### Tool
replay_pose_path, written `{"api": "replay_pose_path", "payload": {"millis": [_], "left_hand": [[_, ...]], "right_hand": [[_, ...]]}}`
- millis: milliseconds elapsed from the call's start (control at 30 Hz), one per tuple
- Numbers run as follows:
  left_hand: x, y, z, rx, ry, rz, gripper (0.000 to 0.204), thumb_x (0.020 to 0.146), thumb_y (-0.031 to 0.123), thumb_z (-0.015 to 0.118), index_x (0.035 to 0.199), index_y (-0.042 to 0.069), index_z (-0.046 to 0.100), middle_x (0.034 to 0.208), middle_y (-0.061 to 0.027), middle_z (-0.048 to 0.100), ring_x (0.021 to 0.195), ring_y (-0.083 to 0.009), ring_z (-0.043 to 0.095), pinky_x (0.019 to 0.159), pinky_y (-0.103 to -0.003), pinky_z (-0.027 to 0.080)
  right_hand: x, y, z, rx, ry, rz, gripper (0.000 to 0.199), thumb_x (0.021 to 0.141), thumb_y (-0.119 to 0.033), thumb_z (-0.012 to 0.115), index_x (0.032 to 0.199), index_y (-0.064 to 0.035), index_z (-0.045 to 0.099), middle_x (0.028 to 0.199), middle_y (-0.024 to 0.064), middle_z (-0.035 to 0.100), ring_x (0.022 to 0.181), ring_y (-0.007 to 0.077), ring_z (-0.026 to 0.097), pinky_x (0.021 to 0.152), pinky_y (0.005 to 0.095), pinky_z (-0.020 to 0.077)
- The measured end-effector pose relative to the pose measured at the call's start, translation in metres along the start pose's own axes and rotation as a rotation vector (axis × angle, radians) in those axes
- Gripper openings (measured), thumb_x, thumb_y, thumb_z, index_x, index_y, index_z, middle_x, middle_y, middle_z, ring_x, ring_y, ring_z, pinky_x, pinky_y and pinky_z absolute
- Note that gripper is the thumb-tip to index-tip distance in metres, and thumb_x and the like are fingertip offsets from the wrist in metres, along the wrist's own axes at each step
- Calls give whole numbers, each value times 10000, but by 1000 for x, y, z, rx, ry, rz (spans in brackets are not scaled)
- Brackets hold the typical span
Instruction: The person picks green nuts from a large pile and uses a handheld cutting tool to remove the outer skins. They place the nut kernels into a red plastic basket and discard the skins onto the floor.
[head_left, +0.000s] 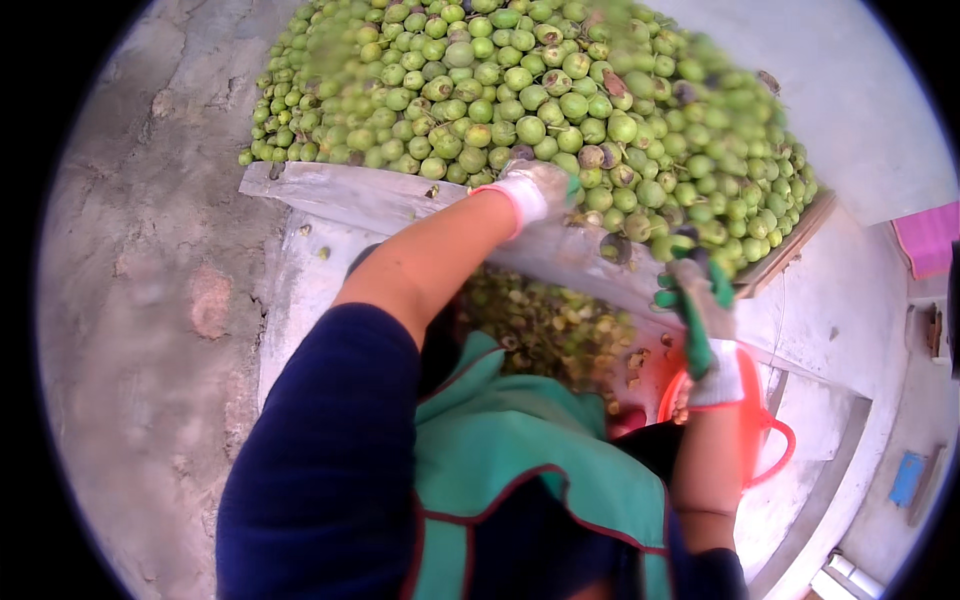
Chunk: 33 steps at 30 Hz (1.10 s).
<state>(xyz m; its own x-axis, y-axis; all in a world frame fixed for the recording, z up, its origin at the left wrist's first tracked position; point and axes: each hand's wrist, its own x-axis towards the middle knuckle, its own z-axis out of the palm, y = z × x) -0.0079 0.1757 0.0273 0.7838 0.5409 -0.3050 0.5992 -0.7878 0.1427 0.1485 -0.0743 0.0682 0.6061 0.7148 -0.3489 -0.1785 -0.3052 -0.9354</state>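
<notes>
A large heap of round green fruits [480, 90], some with dark blotches, lies behind a pale board [360, 192]. My left hand [540, 185], in a white glove with green on it, reaches over the board to the heap's near edge; its fingers are mostly hidden. To the right, my right hand [700, 295], in a grey and green glove, is raised by the heap's near right edge, above a red bucket [752, 410]. Its fingers look curled, with something dark at their tips that I cannot make out.
Below the board lies a pile of yellowish-green and brown pieces [560, 325], partly hidden by my green apron [530, 430]. A wooden edge [790, 245] bounds the heap at right. Rough grey concrete [150, 300] spreads at left. A pink cloth [925, 240] hangs far right.
</notes>
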Motion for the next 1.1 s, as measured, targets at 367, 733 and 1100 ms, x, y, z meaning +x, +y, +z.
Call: {"api": "replay_pose_path", "payload": {"millis": [367, 733, 1100], "left_hand": [[35, -69, 55, 873, 196, 483, 465, 924, 234, 490, 1376, 158, 567, 1396, -41, 583, 1297, -215, 541, 1199, -539, 253], [105, -61, -6, 462, 665, 444, 537, 902, 261, 579, 1413, 411, 509, 1550, -71, 408, 1395, -277, 433, 1140, -559, 307], [156, -43, -153, 298, 1162, 90, 491, 967, 365, 551, 1436, 225, 505, 1482, -140, 461, 1313, -331, 480, 1053, -523, 403]], "right_hand": [[4, 11, 5, -12, -99, -4, 481, 934, -128, 671, 1364, 29, 523, 1233, 117, 630, 843, 183, 684, 649, 295, 593], [-12, 25, -2, -196, -106, -282, 494, 866, -164, 756, 1283, 31, 578, 1043, 106, 698, 893, 144, 677, 798, 299, 561], [-11, 0, -30, -311, 97, -183, 476, 870, -163, 778, 1263, 29, 591, 1034, 91, 718, 902, 143, 704, 780, 291, 570]]}}
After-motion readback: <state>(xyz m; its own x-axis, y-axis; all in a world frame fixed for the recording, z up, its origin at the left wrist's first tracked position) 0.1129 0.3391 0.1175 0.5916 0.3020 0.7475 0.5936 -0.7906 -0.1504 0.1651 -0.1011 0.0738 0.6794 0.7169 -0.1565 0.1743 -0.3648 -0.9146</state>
